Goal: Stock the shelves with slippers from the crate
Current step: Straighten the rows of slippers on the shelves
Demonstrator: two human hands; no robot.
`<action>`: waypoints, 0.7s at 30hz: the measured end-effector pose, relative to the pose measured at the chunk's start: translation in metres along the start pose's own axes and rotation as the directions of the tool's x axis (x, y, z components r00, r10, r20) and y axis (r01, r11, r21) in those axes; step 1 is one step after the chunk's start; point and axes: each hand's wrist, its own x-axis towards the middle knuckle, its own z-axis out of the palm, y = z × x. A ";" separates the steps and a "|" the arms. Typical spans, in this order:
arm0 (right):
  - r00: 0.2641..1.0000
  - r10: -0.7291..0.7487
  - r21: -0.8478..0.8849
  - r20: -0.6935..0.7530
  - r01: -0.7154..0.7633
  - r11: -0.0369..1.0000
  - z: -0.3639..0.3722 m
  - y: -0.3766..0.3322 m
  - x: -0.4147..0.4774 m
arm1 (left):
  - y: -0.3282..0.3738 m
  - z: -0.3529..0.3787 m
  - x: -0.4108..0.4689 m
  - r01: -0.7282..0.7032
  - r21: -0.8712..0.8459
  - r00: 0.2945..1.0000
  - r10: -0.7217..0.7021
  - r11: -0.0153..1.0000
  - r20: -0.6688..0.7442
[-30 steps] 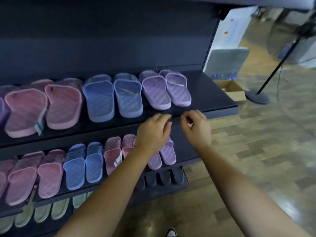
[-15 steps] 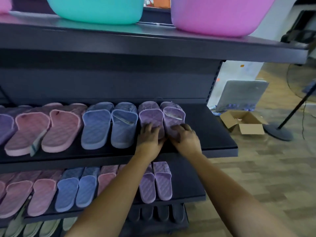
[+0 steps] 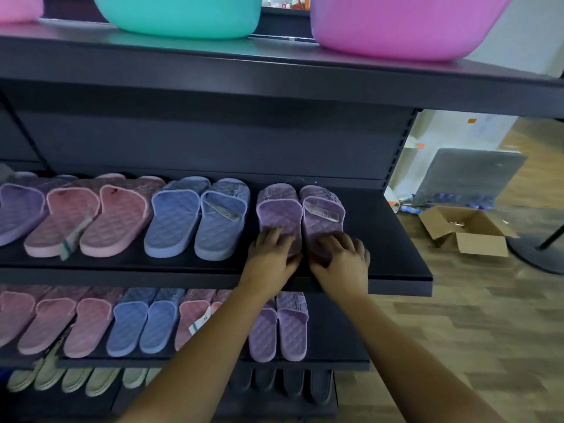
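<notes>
head view: the left hand (image 3: 270,256) and right hand (image 3: 340,259) rest side by side on the heels of the purple slippers (image 3: 279,209), which lie at the right end of the middle shelf (image 3: 399,279), just beside the blue slippers (image 3: 198,218). both hands' fingers (image 3: 270,235) lie loosely spread over the insoles; the thumbs are too blurred to tell.

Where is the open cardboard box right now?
In the head view, the cardboard box stands on the floor at the right, just past the middle shelf end, beside a dark round stand base.
</notes>
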 end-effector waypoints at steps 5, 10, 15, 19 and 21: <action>0.971 -0.233 0.135 -0.046 0.238 0.962 0.007 -0.047 0.003 | -0.030 -0.031 -0.016 0.037 0.095 0.976 -0.015 0.995 -0.217; 0.857 -0.474 0.302 0.201 0.407 0.862 0.039 -0.110 0.009 | -0.102 -0.061 -0.036 0.243 0.100 0.918 -0.196 0.965 -0.345; 0.875 -0.342 0.163 0.341 0.304 0.939 0.067 -0.160 0.013 | -0.151 -0.063 -0.057 0.350 0.053 0.918 -0.332 0.935 -0.216; 0.925 -0.300 0.085 0.235 0.288 0.954 0.068 -0.171 0.013 | -0.161 -0.058 -0.060 0.252 0.032 0.936 -0.235 0.967 -0.261; 0.941 -0.266 0.070 0.209 0.256 0.964 0.063 -0.170 0.009 | -0.158 -0.056 -0.059 0.235 0.030 0.948 -0.222 0.972 -0.227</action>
